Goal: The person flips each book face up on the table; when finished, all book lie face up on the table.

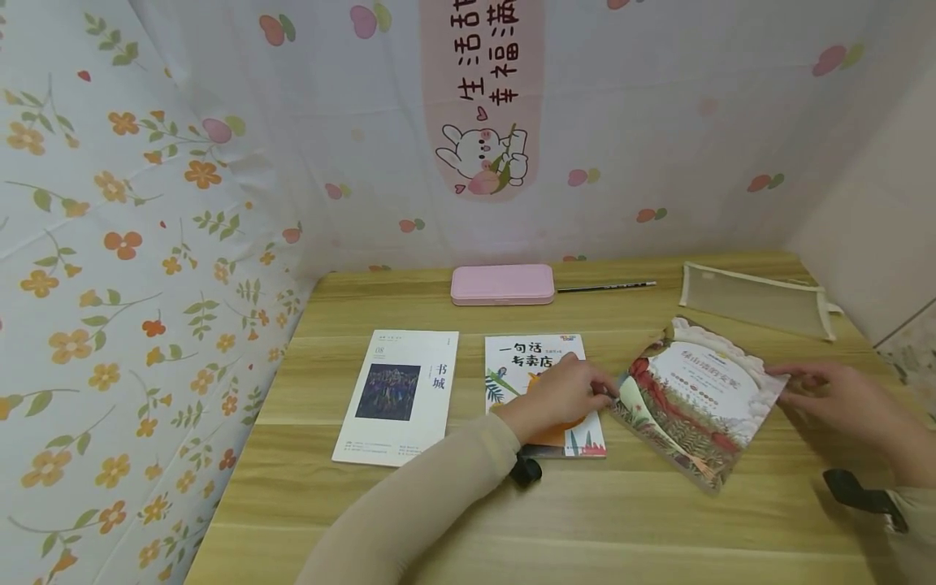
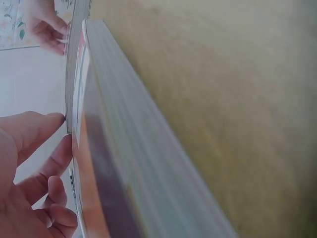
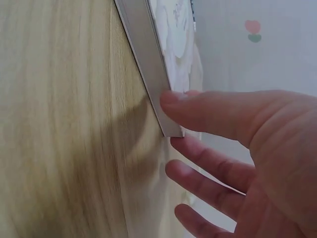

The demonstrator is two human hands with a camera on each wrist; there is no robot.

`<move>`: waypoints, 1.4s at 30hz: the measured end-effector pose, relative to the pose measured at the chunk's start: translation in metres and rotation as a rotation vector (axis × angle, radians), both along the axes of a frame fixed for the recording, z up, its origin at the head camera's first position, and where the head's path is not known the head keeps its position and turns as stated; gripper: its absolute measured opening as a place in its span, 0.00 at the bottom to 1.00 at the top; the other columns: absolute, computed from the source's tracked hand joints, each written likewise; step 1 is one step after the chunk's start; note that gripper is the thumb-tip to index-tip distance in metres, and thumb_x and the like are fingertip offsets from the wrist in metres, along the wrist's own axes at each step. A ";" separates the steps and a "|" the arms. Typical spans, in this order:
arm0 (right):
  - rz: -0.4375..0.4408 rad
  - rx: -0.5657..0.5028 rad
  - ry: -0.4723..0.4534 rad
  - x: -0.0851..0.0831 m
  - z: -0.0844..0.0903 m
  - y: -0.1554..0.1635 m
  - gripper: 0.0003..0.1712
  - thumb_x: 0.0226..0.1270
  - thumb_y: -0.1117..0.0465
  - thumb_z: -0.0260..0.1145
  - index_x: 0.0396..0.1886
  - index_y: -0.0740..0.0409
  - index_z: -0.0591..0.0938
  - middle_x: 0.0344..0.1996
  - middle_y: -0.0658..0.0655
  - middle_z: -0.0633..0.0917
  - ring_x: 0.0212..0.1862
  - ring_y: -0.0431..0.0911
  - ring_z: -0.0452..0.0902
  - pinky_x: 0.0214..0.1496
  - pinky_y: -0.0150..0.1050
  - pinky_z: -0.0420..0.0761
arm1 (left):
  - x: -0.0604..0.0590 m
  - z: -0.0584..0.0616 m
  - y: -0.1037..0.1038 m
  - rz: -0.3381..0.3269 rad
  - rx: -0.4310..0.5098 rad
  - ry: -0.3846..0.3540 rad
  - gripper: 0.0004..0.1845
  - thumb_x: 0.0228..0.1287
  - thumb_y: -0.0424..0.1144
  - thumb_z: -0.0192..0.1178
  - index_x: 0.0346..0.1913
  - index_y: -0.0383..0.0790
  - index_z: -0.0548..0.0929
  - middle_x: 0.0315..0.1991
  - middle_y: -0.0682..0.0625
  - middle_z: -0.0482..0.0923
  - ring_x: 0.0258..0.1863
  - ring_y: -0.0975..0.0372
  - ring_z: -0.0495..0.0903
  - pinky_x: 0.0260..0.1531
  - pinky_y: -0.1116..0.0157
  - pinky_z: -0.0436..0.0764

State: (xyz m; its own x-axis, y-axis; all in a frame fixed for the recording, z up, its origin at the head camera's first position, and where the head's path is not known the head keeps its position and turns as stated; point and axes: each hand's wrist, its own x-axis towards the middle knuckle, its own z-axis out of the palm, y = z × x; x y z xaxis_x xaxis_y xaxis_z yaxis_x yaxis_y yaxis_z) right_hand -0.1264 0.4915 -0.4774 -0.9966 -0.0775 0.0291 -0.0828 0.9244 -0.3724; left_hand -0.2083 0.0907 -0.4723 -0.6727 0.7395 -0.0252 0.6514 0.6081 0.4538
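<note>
A picture book (image 1: pixel 698 398) with a red, green and white illustrated cover is turned at an angle at the right of the table. My left hand (image 1: pixel 559 398) pinches its left corner between thumb and forefinger. At the opposite corner, my right hand (image 1: pixel 841 398) grips with the thumb along the page edge (image 3: pixel 141 54) and a fingertip beside it; the other fingers are spread. Beneath my left hand lies a white book (image 1: pixel 526 349) with an orange and green design, partly covered by that hand. Its thick page block (image 2: pixel 138 144) fills the middle of the left wrist view.
Left of these lies a white book (image 1: pixel 431 406) with a dark square picture. Along the back are a pink pencil case (image 1: pixel 502 284), a dark pencil (image 1: pixel 607 287) and a beige mesh pouch (image 1: pixel 756 301). Patterned cloth (image 1: pixel 351 162) hangs behind the wooden table (image 1: pixel 292 504).
</note>
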 end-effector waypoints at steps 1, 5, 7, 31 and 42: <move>-0.003 0.007 0.015 -0.002 -0.001 0.000 0.21 0.65 0.59 0.75 0.55 0.61 0.86 0.33 0.62 0.87 0.29 0.47 0.77 0.25 0.38 0.70 | 0.001 0.000 0.000 -0.004 0.000 0.003 0.09 0.74 0.45 0.63 0.47 0.64 0.91 0.34 0.71 0.85 0.38 0.71 0.70 0.44 0.75 0.67; 0.020 0.029 0.053 -0.009 -0.004 0.000 0.19 0.65 0.64 0.74 0.55 0.62 0.86 0.22 0.50 0.77 0.19 0.35 0.58 0.20 0.35 0.61 | 0.004 0.000 0.003 -0.029 -0.004 0.006 0.10 0.73 0.42 0.63 0.47 0.62 0.91 0.33 0.71 0.86 0.35 0.70 0.70 0.48 0.74 0.66; 0.040 0.028 0.077 -0.014 -0.004 0.000 0.18 0.63 0.67 0.74 0.54 0.62 0.87 0.20 0.48 0.71 0.18 0.34 0.56 0.20 0.35 0.61 | 0.005 0.000 0.004 -0.048 -0.013 0.012 0.11 0.72 0.40 0.63 0.47 0.61 0.92 0.30 0.70 0.84 0.33 0.70 0.70 0.50 0.74 0.65; 0.106 -0.049 -0.026 -0.072 0.003 -0.017 0.22 0.66 0.71 0.67 0.60 0.62 0.84 0.58 0.80 0.79 0.55 0.78 0.77 0.47 0.69 0.79 | 0.049 -0.001 0.018 -0.104 -0.032 0.056 0.12 0.62 0.54 0.73 0.48 0.66 0.90 0.27 0.76 0.77 0.35 0.79 0.68 0.38 0.80 0.64; 0.191 -0.058 0.065 -0.088 0.001 -0.029 0.23 0.63 0.75 0.70 0.58 0.61 0.85 0.57 0.72 0.83 0.55 0.71 0.80 0.49 0.65 0.81 | 0.055 0.001 0.021 -0.074 -0.041 0.042 0.15 0.56 0.59 0.75 0.47 0.69 0.89 0.28 0.77 0.78 0.35 0.77 0.65 0.31 0.79 0.64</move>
